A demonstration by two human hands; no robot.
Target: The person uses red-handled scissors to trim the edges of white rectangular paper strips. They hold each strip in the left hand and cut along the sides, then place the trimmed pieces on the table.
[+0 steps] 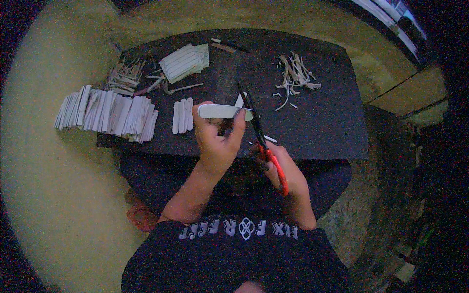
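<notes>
A white flat strip with a rounded end (215,112) lies level over the dark table, pinched by my left hand (216,139) between thumb and fingers. My right hand (288,171) is wrapped round a pair of scissors (275,168) with red handles and long dark blades. The blades point away from me and stand parted, crossing the strip's right end. Behind the strip a narrow white piece (240,99) slants upward; what it is attached to is hidden. Small white slivers (270,139) show beside my right hand.
A long row of stacked white strips (110,112) runs along the table's left edge. Several rounded strips (182,116) lie nearer my left hand. Behind are sheets with strip outlines (183,62) and thin offcuts (126,74). Curled trimmings (294,75) lie far right; a dark pen-like stick (234,46) lies at the back.
</notes>
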